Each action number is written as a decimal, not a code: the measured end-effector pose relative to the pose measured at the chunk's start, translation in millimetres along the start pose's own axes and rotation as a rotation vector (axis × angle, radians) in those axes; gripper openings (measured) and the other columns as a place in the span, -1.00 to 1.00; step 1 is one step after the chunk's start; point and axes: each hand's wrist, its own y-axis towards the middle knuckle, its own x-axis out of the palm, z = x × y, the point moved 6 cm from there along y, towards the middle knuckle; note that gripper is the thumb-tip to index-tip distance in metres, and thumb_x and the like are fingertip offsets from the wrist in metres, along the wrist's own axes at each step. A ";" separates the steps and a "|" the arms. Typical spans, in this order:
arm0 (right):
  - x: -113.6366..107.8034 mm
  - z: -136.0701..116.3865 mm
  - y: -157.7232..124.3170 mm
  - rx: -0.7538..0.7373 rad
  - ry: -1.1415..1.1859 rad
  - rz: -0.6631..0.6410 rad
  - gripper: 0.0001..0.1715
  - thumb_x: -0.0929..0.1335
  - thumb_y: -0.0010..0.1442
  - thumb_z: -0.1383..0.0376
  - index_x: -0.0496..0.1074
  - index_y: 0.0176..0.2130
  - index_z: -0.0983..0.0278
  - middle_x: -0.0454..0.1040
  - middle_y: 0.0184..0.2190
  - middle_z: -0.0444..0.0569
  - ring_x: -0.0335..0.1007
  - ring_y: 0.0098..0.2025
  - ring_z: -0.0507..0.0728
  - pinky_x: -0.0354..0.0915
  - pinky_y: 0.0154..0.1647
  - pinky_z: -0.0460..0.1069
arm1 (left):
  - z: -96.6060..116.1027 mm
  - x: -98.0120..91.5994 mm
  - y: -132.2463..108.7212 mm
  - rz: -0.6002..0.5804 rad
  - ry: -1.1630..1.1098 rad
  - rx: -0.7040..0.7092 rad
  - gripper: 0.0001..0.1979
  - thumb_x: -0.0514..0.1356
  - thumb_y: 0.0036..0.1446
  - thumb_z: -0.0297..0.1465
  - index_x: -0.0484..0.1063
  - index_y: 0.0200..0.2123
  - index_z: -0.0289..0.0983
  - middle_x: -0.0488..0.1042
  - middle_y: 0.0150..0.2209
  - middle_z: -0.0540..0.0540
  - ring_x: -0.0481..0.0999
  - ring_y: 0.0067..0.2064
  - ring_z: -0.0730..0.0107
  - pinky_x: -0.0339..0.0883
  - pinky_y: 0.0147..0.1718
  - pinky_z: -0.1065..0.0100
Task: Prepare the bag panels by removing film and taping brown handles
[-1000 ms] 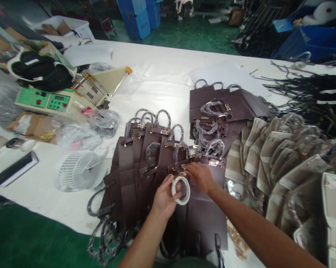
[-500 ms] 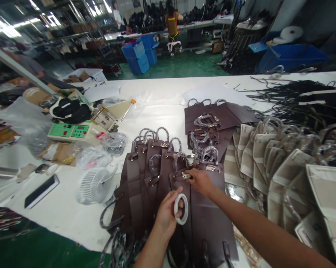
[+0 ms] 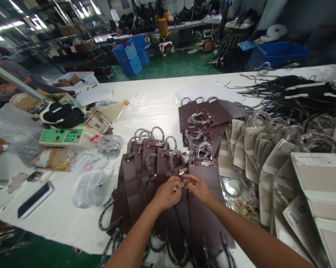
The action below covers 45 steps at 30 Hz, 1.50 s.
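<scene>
My left hand (image 3: 167, 194) is closed on a white tape roll (image 3: 181, 184), of which only a bit of the edge shows past the fingers. Close against it, the fingers of my right hand (image 3: 199, 190) are bent together near the roll; whether a strip of tape is between them is too small to see. Both hands are over dark brown handbag pieces (image 3: 204, 212) laid out overlapping. Just above my fingertips is a gold-coloured metal clasp (image 3: 182, 171) on one bag. A plastic-wrapped handle (image 3: 177, 158) rises beyond it.
Beige bag pieces (image 3: 276, 178) stand packed at the right, beside loose gold hardware (image 3: 243, 208). More brown bags (image 3: 204, 111) lie farther back. On the left are a white fan (image 3: 88, 189), a phone (image 3: 35, 200) and a green-panelled machine (image 3: 63, 135). Black cords (image 3: 290, 91) spread at the back right.
My left hand has risen and turned, so the tape roll is now mostly hidden. My right hand has left the metal clasp and come down to the left hand. The view has shifted slightly.
</scene>
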 end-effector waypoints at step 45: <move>-43.9 -3.9 -14.5 0.022 -0.201 0.197 -0.52 0.35 0.19 0.14 0.50 0.08 0.21 0.62 -0.30 -0.04 0.55 -0.36 0.21 0.44 -0.23 0.09 | 22.6 6.4 -60.8 0.278 -0.106 0.069 -0.88 0.16 0.23 -0.42 0.51 -0.25 -0.19 0.40 0.17 -0.20 0.51 0.05 0.20 0.32 0.05 0.24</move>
